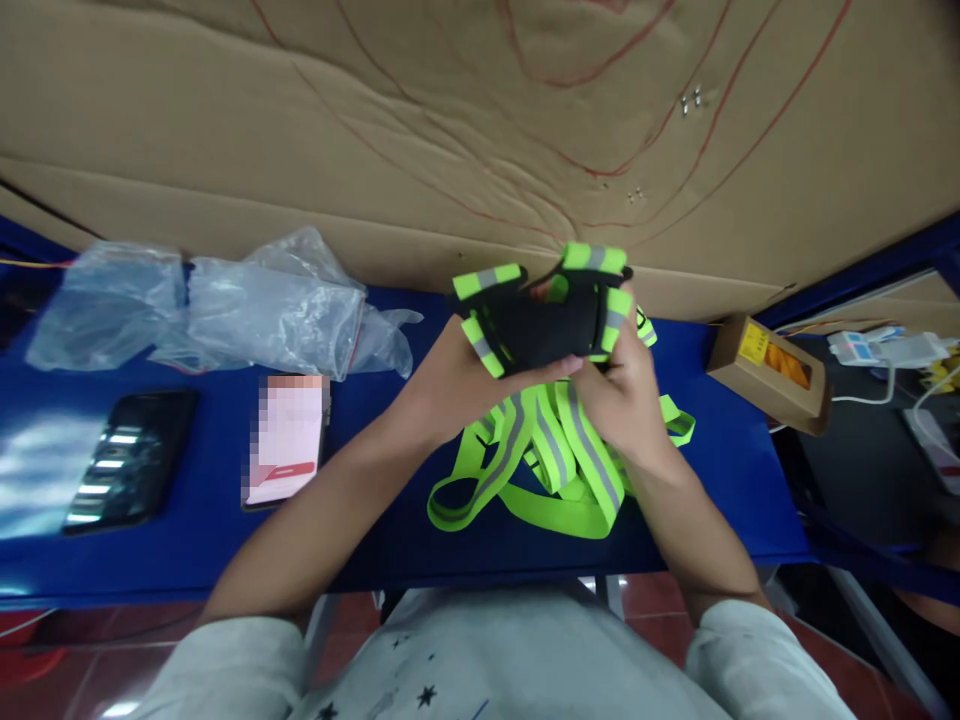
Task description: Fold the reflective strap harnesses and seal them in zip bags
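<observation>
Both hands hold up a folded bundle of a reflective safety vest, black in the middle with neon green and grey straps around it. My left hand grips its left and lower side, fingers curled under it. My right hand closes on its right side. The rest of the vest's loose green straps hang down and lie in loops on the blue table, just below my hands.
Crumpled clear plastic bags lie at the back left. A dark phone and a second phone with a pink screen lie to the left. A small brown carton sits at the right. A cardboard sheet stands behind.
</observation>
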Action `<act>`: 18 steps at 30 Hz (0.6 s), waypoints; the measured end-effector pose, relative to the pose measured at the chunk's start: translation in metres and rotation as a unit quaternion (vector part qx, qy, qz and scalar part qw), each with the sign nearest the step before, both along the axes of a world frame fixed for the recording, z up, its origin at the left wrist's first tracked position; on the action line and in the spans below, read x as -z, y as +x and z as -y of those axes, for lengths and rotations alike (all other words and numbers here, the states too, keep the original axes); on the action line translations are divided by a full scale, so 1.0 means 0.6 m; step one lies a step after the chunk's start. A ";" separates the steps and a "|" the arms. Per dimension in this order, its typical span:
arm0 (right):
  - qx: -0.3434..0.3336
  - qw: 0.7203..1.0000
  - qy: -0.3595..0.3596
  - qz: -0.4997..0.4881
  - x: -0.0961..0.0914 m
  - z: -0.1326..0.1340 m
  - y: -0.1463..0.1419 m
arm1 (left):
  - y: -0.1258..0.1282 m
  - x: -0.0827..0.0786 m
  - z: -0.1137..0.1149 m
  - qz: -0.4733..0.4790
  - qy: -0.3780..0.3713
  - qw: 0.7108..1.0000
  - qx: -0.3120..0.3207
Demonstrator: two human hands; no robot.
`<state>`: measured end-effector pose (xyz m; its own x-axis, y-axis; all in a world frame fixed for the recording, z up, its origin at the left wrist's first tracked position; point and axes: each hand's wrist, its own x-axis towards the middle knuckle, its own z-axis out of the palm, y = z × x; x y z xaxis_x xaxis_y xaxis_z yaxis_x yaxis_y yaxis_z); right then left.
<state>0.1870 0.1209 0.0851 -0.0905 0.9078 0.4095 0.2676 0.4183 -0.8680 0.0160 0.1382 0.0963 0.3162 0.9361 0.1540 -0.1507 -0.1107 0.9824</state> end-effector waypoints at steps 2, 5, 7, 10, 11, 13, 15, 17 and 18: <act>-0.070 0.993 -0.013 0.098 -0.020 0.002 0.016 | 0.000 0.007 0.000 0.036 -0.042 0.998 -0.002; -0.235 0.962 -0.078 0.118 -0.051 0.000 0.049 | -0.001 0.013 -0.004 0.062 -0.067 0.996 0.000; -0.262 0.958 -0.097 0.059 -0.060 -0.002 0.063 | 0.000 0.014 -0.006 0.040 -0.060 0.997 0.014; -0.173 0.980 -0.094 -0.012 -0.053 -0.004 0.056 | 0.006 0.015 -0.007 0.009 -0.024 0.999 0.031; -0.141 0.985 -0.093 -0.016 -0.046 -0.003 0.049 | 0.010 0.018 -0.005 0.013 -0.016 0.999 0.030; -0.091 0.992 -0.088 -0.015 -0.032 -0.002 0.035 | 0.018 0.024 0.000 0.038 -0.024 0.999 0.025; -0.054 0.996 -0.077 -0.007 -0.023 0.000 0.028 | 0.027 0.031 0.008 0.074 -0.063 0.995 0.025; -0.048 0.996 -0.068 0.024 -0.022 0.000 0.033 | 0.033 0.036 0.016 0.090 -0.096 0.991 0.030; -0.058 0.995 -0.066 0.044 -0.025 -0.001 0.039 | 0.035 0.037 0.019 0.090 -0.104 0.990 0.030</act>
